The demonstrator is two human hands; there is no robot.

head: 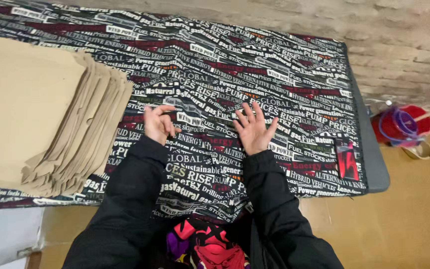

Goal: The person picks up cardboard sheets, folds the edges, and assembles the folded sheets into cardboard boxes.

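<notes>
Two hands over black word-printed cloth (255, 74) on tabletop: left hand (157, 124) loosely curled, right hand (253, 130) spread, both empty. One fanned stack of tan paper sheets (41, 114) left, apart. One small red packet (347, 160) right.

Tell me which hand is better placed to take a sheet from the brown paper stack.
Probably the left hand: it hovers just beside the fanned edge of the brown paper stack, while the right hand is farther off, palm up.
</notes>
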